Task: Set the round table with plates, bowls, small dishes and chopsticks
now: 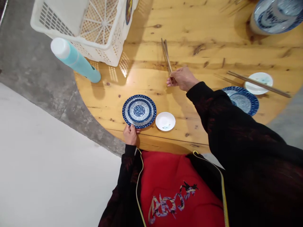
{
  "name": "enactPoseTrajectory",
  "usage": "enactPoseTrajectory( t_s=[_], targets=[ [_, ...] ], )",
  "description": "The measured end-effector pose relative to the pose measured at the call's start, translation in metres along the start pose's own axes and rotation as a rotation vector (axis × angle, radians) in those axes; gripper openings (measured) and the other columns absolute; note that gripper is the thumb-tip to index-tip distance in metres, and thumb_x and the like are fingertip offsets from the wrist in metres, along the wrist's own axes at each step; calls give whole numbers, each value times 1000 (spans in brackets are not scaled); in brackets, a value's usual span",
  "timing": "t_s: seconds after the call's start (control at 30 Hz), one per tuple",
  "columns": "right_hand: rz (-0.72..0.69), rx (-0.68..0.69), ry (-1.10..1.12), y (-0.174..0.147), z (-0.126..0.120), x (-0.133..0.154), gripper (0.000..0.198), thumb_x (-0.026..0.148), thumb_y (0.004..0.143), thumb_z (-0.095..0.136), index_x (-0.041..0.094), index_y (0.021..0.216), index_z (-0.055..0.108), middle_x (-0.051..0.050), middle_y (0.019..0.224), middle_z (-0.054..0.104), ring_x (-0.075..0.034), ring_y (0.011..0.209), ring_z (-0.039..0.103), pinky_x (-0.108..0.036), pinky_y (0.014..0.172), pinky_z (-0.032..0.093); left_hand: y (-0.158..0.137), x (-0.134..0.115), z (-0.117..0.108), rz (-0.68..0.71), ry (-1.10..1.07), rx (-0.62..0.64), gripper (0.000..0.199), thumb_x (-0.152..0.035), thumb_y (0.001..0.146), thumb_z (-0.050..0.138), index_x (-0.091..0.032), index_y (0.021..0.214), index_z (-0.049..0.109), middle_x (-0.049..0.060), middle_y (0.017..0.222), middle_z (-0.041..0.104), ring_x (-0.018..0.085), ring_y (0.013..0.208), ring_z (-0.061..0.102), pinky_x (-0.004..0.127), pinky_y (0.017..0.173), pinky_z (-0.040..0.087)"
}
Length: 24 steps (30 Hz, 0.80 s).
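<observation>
My right hand (181, 78) is closed around the lower ends of a pair of wooden chopsticks (166, 54), whose other ends point away from me over the table. At the near edge, my left hand (130, 134) grips the rim of a blue-and-white patterned plate (139, 111), its thumb on top and the other fingers partly hidden. Just right of that plate sits a small white dish (165, 121) with a faint floral print.
A white plastic basket (113, 47) stands at the far left, beside a light-blue bottle (78, 61). To the right are another blue-and-white plate (251, 102), partly behind my sleeve, and chopsticks (272, 87) across a white dish (259, 78). Blue-and-white bowls (259, 28) occupy the far right of the wooden table (189, 28).
</observation>
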State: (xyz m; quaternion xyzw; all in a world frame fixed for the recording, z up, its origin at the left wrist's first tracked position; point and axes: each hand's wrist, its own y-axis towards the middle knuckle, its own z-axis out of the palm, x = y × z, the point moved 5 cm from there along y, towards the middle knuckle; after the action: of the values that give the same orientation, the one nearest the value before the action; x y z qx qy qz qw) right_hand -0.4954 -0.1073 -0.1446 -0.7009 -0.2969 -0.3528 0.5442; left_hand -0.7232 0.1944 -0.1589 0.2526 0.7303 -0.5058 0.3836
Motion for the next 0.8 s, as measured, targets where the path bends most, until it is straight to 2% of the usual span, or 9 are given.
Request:
enactPoseTrajectory(
  t_s=[0.1, 0.2, 0.37, 0.47, 0.57, 0.7, 0.8],
  targets=[
    [107, 3, 29, -17, -7, -8, 32, 10, 101, 48, 18, 71, 51, 1, 64, 53, -8, 50, 50, -21, 55, 51, 0, 2, 0, 16, 8, -12, 16, -37, 90, 59, -24, 81, 58, 1, 60, 67, 22, 63, 73, 30, 58, 55],
    [144, -2, 48, -29, -15, -15, 33, 10, 102, 46, 17, 70, 53, 2, 63, 49, -6, 46, 40, -17, 43, 39, -1, 3, 0, 28, 13, -29, 18, -38, 90, 59, -24, 79, 56, 1, 58, 66, 23, 65, 73, 30, 59, 56],
    [130, 23, 59, -50, -28, -20, 35, 6, 99, 47, 18, 67, 53, 2, 63, 48, -7, 45, 35, -19, 39, 28, 0, 0, 2, 25, -8, -48, 14, -34, 90, 60, -22, 82, 59, 0, 59, 64, 23, 65, 74, 28, 56, 55],
    [87, 72, 96, -68, -39, -21, 36, 4, 98, 44, 16, 66, 56, 1, 65, 49, -6, 46, 35, -19, 39, 26, 0, -1, 2, 37, -12, -68, 15, -33, 89, 59, -22, 79, 57, -1, 59, 63, 20, 59, 72, 26, 53, 54],
    [25, 165, 142, -93, -52, -20, 28, 8, 96, 53, 16, 70, 60, -1, 70, 53, -6, 48, 36, -20, 40, 28, -1, -2, 3, 46, 6, -75, 16, -33, 90, 57, -22, 78, 55, -3, 59, 63, 18, 56, 71, 26, 53, 55],
    [-17, 315, 159, -132, -73, -19, 16, 21, 89, 70, 16, 75, 64, -2, 73, 55, -6, 49, 35, -20, 39, 28, -1, -4, 5, 31, 34, -85, 16, -29, 91, 53, -21, 77, 52, -3, 58, 62, 19, 57, 71, 28, 57, 55],
    [-11, 381, 102, -158, -98, -24, 19, 33, 82, 79, 17, 80, 68, -4, 72, 58, -7, 49, 35, -22, 40, 29, -2, -5, 1, 5, 103, -49, 19, -30, 93, 49, -21, 77, 51, 0, 61, 64, 20, 60, 71, 30, 61, 57]
  ],
)
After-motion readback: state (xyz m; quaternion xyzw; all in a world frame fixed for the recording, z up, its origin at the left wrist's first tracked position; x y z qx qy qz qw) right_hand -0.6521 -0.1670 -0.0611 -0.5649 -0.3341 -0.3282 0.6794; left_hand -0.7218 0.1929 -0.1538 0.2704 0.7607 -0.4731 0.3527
